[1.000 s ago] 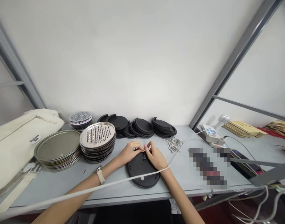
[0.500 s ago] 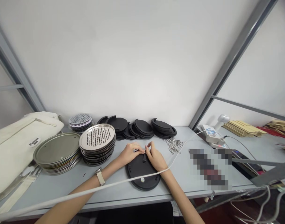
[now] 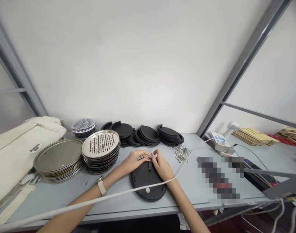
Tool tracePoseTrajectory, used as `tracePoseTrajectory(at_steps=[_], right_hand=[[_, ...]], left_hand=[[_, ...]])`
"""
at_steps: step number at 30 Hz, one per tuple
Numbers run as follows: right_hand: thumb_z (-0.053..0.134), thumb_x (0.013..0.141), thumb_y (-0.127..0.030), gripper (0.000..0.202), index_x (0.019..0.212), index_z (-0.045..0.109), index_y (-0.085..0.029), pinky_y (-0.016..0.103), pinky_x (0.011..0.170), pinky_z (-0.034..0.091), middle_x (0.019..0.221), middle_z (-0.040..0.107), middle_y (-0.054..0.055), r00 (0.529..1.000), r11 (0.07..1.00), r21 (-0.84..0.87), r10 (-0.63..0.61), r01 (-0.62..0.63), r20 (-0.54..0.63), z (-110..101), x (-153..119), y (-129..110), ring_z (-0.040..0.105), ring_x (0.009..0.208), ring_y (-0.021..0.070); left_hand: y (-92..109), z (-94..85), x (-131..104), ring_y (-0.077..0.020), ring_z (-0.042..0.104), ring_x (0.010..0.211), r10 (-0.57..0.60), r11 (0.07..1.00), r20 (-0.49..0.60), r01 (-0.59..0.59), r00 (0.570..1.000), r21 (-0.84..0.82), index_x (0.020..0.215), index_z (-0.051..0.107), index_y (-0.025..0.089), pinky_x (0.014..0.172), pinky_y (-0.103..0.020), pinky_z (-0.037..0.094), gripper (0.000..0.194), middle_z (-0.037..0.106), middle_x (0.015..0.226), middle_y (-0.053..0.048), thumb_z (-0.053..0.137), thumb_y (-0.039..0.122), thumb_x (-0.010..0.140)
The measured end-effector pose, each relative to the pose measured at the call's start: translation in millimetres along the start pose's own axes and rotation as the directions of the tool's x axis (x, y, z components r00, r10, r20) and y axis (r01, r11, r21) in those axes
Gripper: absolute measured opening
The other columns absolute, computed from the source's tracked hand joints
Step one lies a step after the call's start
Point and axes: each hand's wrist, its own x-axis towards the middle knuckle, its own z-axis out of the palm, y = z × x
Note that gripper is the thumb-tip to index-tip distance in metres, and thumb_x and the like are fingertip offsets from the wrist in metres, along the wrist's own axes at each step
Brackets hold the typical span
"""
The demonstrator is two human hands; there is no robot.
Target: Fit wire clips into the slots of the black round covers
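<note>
A round black plastic base [image 3: 148, 181] lies on the grey bench in front of me, with a narrow raised clip and a small pale round sticker on it. At its far edge my left hand [image 3: 135, 160] and my right hand [image 3: 162, 165] meet, fingertips pinched together. Between them shows a glint of a small metal hook [image 3: 149, 159], mostly hidden by the fingers. Right of my right hand lies a loose pile of similar wire hooks [image 3: 180, 152]. Behind my hands are stacked black round bases [image 3: 149, 134].
To the left stand stacks of metal discs [image 3: 58, 155] and patterned round plates [image 3: 101, 145], beside a cream bag [image 3: 14, 145]. A white cable [image 3: 101, 200] crosses in front of my arms. A white device [image 3: 222, 142] and wooden pieces [image 3: 254, 137] are at the right.
Both hands stay at the far edge of the black base. The fingertips have drawn slightly closer over the small metal hook, and the view has shifted a little.
</note>
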Motion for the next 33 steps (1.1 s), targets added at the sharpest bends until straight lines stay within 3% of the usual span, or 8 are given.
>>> tracePoseTrajectory(at_steps=[9,24,33], right_hand=[[0.028,0.094,-0.037,0.022,0.1,0.042,-0.021,0.024,0.059,0.036,0.063,0.062,0.0,1.0,0.999,-0.037,-0.004,0.005,0.006,-1.0,0.1,-1.6,0.066,0.065,0.0216],[0.027,0.095,-0.036,0.023,0.101,0.043,-0.02,0.023,0.056,0.034,0.054,0.057,-0.002,1.0,0.995,-0.094,-0.021,0.019,-0.022,2.6,0.4,0.7,0.065,0.06,0.0219],[0.027,0.095,-0.039,0.027,0.102,0.043,-0.02,0.024,0.055,0.034,0.053,0.056,-0.002,0.998,0.992,-0.122,-0.045,0.041,-0.036,4.4,-0.2,-1.0,0.064,0.059,0.0226]], left_hand=[[-0.8,-0.4,1.1,-0.0167,0.059,0.083,0.051,0.998,-0.029,-0.049,0.998,0.049,0.079,0.072,0.019,0.087,-0.032,0.041,0.011,0.069,0.08,-0.003,0.065,0.027,0.082],[-4.1,3.8,1.9,-0.0162,0.061,0.079,-0.026,0.999,-0.084,0.024,0.996,-0.027,0.077,0.074,0.018,0.077,-0.026,0.045,0.006,0.071,0.077,-0.003,0.069,0.021,0.078],[-4.2,5.2,2.2,-0.0154,0.061,0.077,-0.01,0.999,-0.103,0.006,0.995,-0.036,0.076,0.074,0.019,0.077,-0.027,0.045,0.005,0.071,0.074,-0.002,0.07,0.02,0.077]])
